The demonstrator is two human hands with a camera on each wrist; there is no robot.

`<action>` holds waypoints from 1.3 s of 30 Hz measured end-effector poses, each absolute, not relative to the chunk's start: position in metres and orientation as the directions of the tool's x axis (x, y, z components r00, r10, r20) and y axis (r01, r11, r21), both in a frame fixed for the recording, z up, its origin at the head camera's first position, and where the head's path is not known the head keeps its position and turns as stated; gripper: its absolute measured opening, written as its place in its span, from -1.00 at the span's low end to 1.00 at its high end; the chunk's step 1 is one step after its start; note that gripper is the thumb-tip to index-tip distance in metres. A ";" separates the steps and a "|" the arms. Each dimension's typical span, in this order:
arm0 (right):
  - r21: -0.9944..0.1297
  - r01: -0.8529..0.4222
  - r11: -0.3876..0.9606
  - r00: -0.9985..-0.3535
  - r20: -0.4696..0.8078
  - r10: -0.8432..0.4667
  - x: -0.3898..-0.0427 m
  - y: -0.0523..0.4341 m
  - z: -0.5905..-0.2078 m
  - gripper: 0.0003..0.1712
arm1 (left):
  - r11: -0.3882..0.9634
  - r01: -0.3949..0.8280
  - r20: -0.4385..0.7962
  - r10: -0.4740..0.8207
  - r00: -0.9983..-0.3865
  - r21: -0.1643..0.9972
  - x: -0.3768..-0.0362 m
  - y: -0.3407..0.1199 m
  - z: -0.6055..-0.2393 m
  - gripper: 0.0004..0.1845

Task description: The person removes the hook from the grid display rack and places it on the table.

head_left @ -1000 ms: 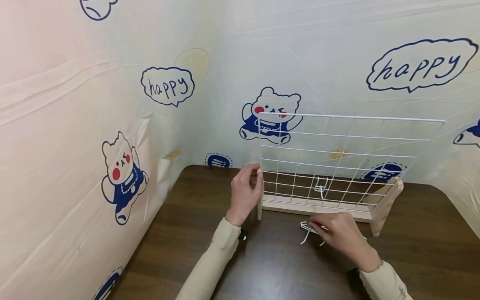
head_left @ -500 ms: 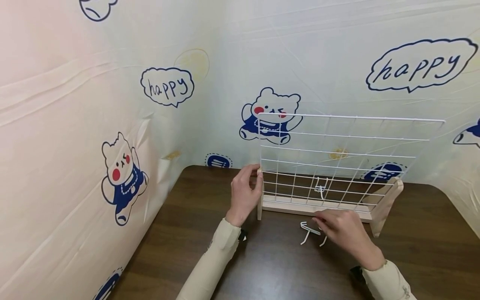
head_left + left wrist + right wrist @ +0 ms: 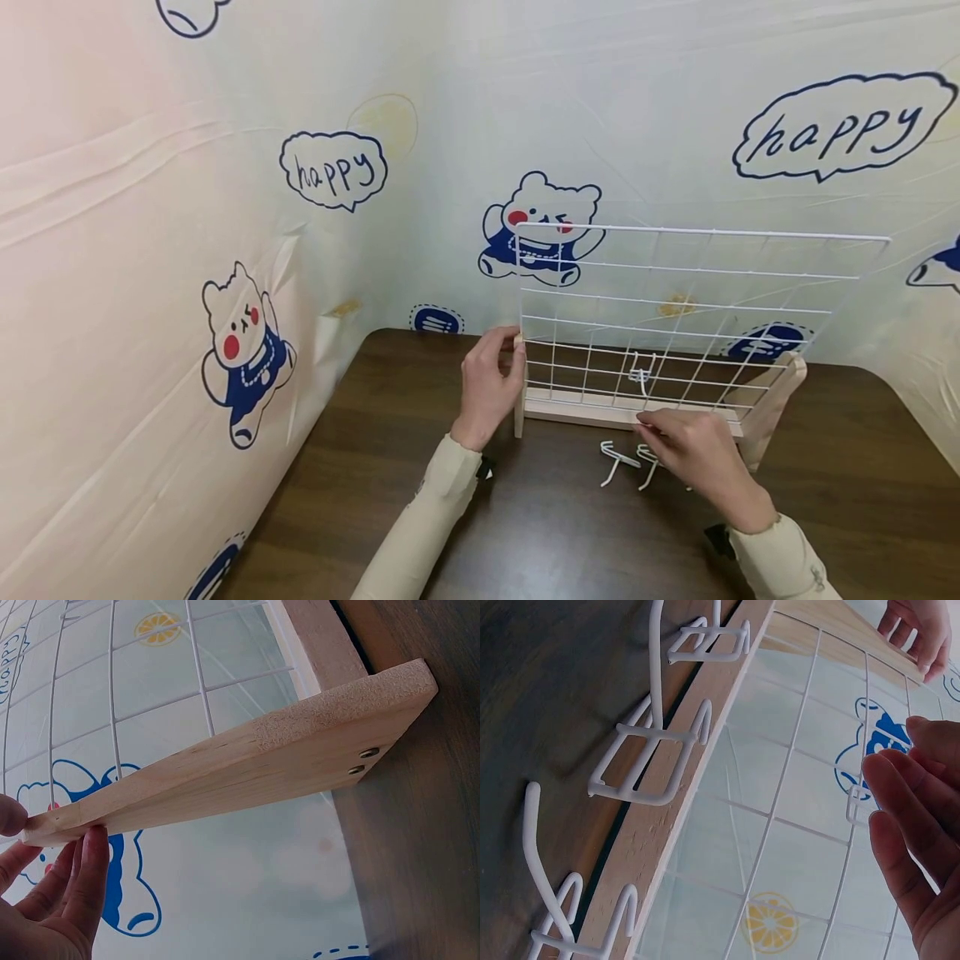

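A white wire grid panel [image 3: 697,271] stands upright in a pale wooden base [image 3: 573,411]. My left hand [image 3: 491,387] grips the top of the base's left wooden side piece [image 3: 225,765], thumb on one side and fingers on the other. One white hook [image 3: 639,376] hangs on the grid's lower wires. In front of the base lie a white double-pronged hook [image 3: 617,460] and a second one [image 3: 648,467]; a third hook [image 3: 562,930], mostly covered by my hand in the head view, shows in the right wrist view. Over them hovers my right hand [image 3: 697,454], fingers loosely bent with nothing between them.
Everything stands on a dark brown wooden table [image 3: 547,533]. Printed cloth [image 3: 420,233] with cartoon bears hangs behind and to the left. The right wooden side piece [image 3: 780,400] rises near my right hand.
My right hand has drawn back slightly to the right and up from the loose hooks, uncovering more of them. The left hand keeps its grip on the side piece.
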State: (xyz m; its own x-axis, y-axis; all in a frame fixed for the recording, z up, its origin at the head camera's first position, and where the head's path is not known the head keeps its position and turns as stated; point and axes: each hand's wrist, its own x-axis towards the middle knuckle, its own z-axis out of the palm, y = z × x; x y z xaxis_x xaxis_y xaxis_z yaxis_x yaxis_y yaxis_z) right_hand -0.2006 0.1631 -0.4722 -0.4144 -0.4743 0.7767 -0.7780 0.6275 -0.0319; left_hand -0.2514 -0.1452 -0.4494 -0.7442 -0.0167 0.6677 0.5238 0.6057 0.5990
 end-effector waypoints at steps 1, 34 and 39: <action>-0.033 -0.781 0.624 -0.410 0.781 -0.472 -0.201 0.163 -0.472 -0.43 | 0.605 0.525 0.668 -0.016 -0.744 0.599 -0.251 -0.145 -0.449 -0.76; -0.063 -0.732 0.678 -0.439 0.805 -0.399 -0.214 0.171 -0.454 -0.35 | 0.612 0.522 0.671 -0.019 -0.741 0.594 -0.253 -0.145 -0.449 -0.76; -0.068 -0.737 0.673 -0.434 0.811 -0.393 -0.214 0.171 -0.454 -0.36 | 0.608 0.532 0.678 -0.015 -0.735 0.590 -0.253 -0.145 -0.450 -0.77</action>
State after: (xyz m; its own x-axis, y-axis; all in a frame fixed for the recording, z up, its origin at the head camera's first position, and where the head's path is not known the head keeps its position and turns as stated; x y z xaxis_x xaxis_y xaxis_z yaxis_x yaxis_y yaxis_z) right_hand -0.2141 0.1705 -0.4541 -0.4339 -0.3934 0.8105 -0.7369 0.6725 -0.0681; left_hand -0.2526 -0.1448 -0.4501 -0.7348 -0.0153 0.6781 0.5318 0.6077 0.5898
